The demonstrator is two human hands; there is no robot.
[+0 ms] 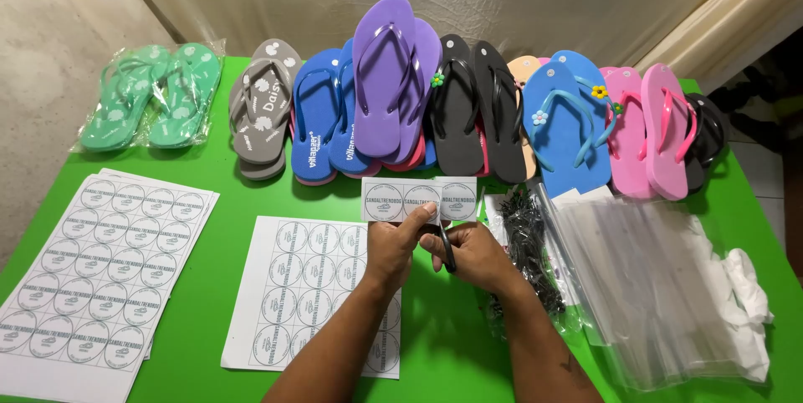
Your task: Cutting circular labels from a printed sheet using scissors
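Step in hand, by the look of it: cutting a strip of round labels (418,200) apart w/ black scissors (447,248). Left hand (391,244) pinches the strip's lower edge btw thumb and fingers, holding it up above the green table (209,286), about mid-table, just in front of the row of flip-flops (468,110) along the far edge. Right hand (473,254) is closed round the scissor handles; blades hidden behind the paper. Next cut prob needs blades lined up btw two circles. Uncut label sheet (293,286) lies under the wrists, near edge.
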